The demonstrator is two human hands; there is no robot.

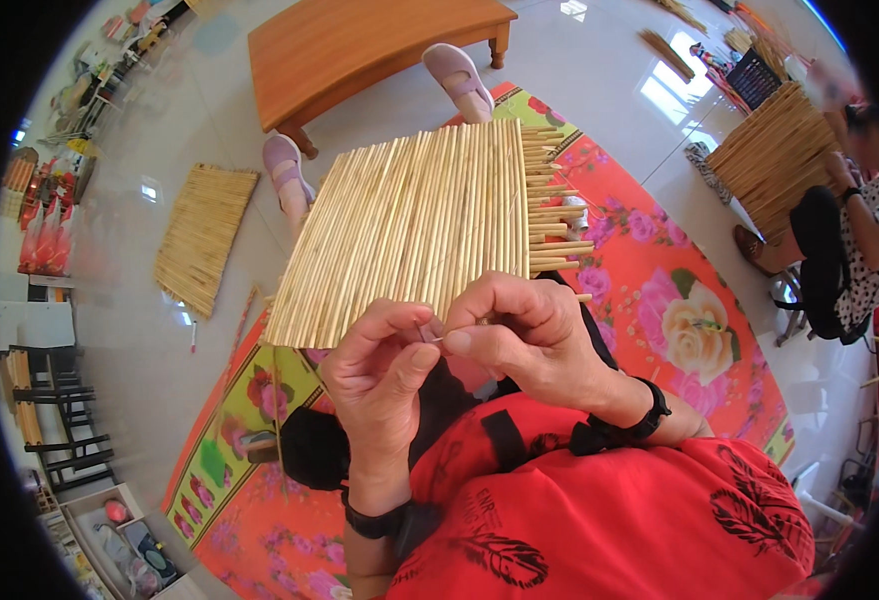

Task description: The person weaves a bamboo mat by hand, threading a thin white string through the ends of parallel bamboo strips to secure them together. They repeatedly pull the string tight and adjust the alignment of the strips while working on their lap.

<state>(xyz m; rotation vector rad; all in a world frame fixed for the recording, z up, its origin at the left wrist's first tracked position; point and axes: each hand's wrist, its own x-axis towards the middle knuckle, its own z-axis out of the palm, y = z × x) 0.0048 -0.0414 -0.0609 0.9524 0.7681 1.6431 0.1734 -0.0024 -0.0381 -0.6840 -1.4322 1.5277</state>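
My left hand [379, 365] and my right hand [529, 335] meet over my lap, thumbs and forefingers pinched close together. A very thin, light sliver or thread shows between the fingertips; its kind is too small to make out. Just beyond my hands, a mat of straw-coloured reed stalks [409, 225] lies across my legs, its stalks side by side. Along the mat's right side the stalk ends [559, 215] stick out unevenly past a straight edge. My fingers hide part of the mat's near edge.
A floral red cloth [699, 330] spreads under me. Ahead stands a low wooden table [359, 50]. Another reed mat [204, 235] lies on the floor at left. At right, a seated person [864, 220] holds a similar mat [774, 155]. An open box [124, 540] sits lower left.
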